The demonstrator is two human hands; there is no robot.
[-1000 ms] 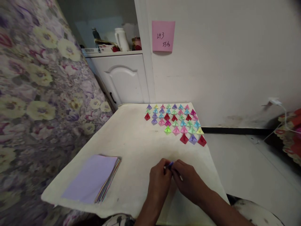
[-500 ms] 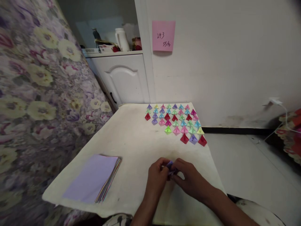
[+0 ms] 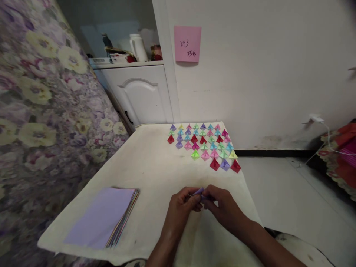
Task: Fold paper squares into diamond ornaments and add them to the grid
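Note:
Both hands meet over the near middle of a cream-covered table. My left hand and my right hand pinch a small folded purple paper piece between their fingertips, held just above the cloth. Most of the piece is hidden by the fingers. Several small folded paper shapes in red, pink, green, blue and purple lie in rows at the far right of the table. A stack of coloured paper sheets with a lilac sheet on top lies at the near left.
A floral-covered surface rises along the left. A white cabinet with a jug and jars on top stands behind the table. A pink note hangs on the wall. At right are bare floor, a wall plug with cable and red fabric.
The view has shifted slightly to the right. My hands stay together on the purple piece, and the fingers have turned it a little between them.

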